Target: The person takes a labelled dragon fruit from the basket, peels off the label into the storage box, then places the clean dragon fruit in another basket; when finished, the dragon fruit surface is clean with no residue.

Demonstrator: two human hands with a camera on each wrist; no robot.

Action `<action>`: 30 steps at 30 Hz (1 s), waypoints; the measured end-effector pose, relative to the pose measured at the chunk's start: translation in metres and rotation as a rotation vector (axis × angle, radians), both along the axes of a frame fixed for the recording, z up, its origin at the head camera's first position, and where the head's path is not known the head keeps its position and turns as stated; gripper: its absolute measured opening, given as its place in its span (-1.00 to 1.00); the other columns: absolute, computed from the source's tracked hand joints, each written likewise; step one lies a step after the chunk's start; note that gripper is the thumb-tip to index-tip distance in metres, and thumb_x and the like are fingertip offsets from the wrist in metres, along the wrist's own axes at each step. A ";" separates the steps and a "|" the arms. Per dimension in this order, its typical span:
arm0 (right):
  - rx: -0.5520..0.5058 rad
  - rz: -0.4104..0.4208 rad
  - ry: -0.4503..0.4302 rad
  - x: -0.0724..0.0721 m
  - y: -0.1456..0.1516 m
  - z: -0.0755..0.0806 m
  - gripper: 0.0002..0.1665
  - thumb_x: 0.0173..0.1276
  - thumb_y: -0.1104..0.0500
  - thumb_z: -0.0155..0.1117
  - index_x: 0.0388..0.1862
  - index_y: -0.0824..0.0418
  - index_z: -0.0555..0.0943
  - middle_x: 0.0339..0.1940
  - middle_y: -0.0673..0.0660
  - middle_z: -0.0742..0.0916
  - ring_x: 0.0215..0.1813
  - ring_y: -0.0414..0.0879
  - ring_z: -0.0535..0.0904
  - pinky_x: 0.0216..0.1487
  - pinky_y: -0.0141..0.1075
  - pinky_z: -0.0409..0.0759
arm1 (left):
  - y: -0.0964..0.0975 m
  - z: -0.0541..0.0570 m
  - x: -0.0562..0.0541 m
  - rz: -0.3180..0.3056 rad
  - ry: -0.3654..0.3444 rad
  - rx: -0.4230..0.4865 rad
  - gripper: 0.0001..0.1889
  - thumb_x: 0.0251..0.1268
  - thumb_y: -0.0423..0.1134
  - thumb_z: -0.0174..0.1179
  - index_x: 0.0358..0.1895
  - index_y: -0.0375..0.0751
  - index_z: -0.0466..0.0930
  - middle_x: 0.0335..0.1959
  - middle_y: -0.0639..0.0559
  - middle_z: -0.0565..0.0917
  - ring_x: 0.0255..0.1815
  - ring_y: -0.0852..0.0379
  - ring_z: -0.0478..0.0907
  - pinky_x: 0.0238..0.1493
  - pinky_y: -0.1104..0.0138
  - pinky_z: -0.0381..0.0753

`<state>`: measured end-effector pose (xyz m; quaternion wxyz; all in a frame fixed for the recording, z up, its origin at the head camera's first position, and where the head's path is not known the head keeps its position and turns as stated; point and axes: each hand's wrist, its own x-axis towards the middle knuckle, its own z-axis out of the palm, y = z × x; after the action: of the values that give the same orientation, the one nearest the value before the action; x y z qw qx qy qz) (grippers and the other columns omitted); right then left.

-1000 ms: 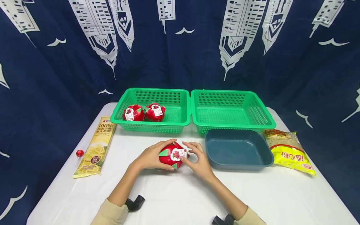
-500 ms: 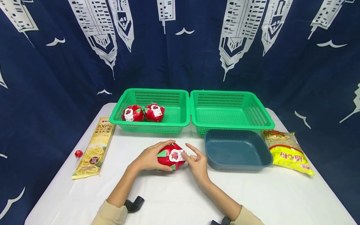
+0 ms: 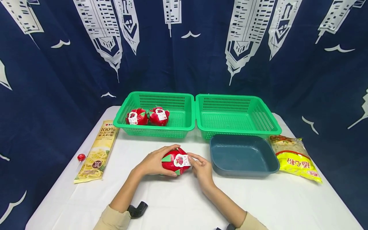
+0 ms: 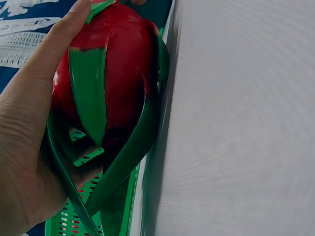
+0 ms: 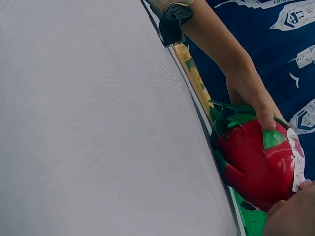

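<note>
A red dragon fruit (image 3: pixel 169 164) with green scales sits on the white table, its white sticker label (image 3: pixel 179 160) facing up. My left hand (image 3: pixel 152 162) grips it from the left, with the thumb at the near side and the fingers over the far side. At the label's right end, the thumb and index finger of my right hand (image 3: pixel 204 174) pinch the edge. In the left wrist view the long green tips of the dragon fruit (image 4: pixel 118 64) point toward the palm. The right wrist view shows the label (image 5: pixel 298 162) at the frame's right side, partly behind the right fingers.
Two more labelled dragon fruits (image 3: pixel 159 116) lie in the left green basket (image 3: pixel 155 131). Beside it stands another green basket (image 3: pixel 238 129), with a blue bin (image 3: pixel 244 174) before it. A noodle bag (image 3: pixel 297 159) lies right; a pasta pack (image 3: pixel 96 153) and a red lollipop (image 3: pixel 81 157) lie left.
My right index finger first lifted away from the dragon fruit, then came down to meet the thumb at the label's right edge. The left hand has kept its grip.
</note>
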<state>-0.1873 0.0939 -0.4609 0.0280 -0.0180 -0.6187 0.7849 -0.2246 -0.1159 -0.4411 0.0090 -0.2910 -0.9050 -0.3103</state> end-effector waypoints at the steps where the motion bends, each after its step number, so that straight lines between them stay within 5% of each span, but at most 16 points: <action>1: -0.012 -0.010 -0.001 0.000 0.000 -0.001 -0.64 0.22 0.20 0.31 -0.06 0.40 0.60 -0.86 -0.08 0.24 -0.77 -0.30 0.05 -0.72 -0.45 -0.03 | 0.000 0.000 0.000 0.001 -0.001 0.000 -0.01 -0.39 0.44 0.33 0.30 0.63 0.05 0.15 0.36 0.38 0.05 0.29 0.34 -0.15 0.24 0.49; 10: -0.001 -0.035 0.016 0.003 0.004 0.007 -0.69 0.19 0.23 0.33 -0.17 0.45 0.62 -0.84 -0.10 0.25 -0.74 -0.30 0.06 -0.69 -0.45 -0.02 | 0.000 0.000 -0.001 0.009 -0.010 -0.007 0.00 -0.40 0.45 0.32 0.31 0.62 0.04 0.16 0.35 0.38 0.04 0.29 0.35 -0.15 0.25 0.48; 18: 0.109 0.102 0.100 0.026 0.016 0.026 -0.74 0.22 0.33 0.27 -0.20 0.55 0.58 -0.81 -0.01 0.19 -0.68 -0.26 0.06 -0.63 -0.39 -0.01 | 0.000 -0.003 -0.003 -0.006 -0.001 0.017 -0.02 -0.40 0.43 0.34 0.30 0.59 0.09 0.15 0.35 0.40 0.04 0.28 0.37 -0.16 0.25 0.51; 25: 0.138 0.068 0.289 0.035 0.048 0.076 -0.81 0.22 0.35 0.25 -0.30 0.54 0.59 -0.81 0.01 0.20 -0.67 -0.23 0.09 -0.66 -0.36 0.03 | -0.001 -0.002 -0.005 0.009 -0.016 0.025 -0.02 -0.39 0.40 0.36 0.29 0.62 0.07 0.15 0.38 0.38 0.09 0.28 0.34 -0.14 0.27 0.52; 30: 0.432 0.039 0.312 0.017 0.099 0.106 -0.77 0.24 0.23 0.28 -0.23 0.41 0.65 -0.83 0.01 0.19 -0.72 -0.15 -0.01 -0.74 -0.30 0.04 | -0.001 -0.001 -0.004 0.005 -0.036 0.019 -0.02 -0.39 0.41 0.35 0.29 0.64 0.05 0.16 0.40 0.36 0.11 0.28 0.32 -0.11 0.25 0.50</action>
<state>-0.1704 0.1931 -0.3545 0.1111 0.1218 -0.7603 0.6283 -0.2284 -0.1170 -0.4417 -0.0035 -0.2829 -0.9027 -0.3241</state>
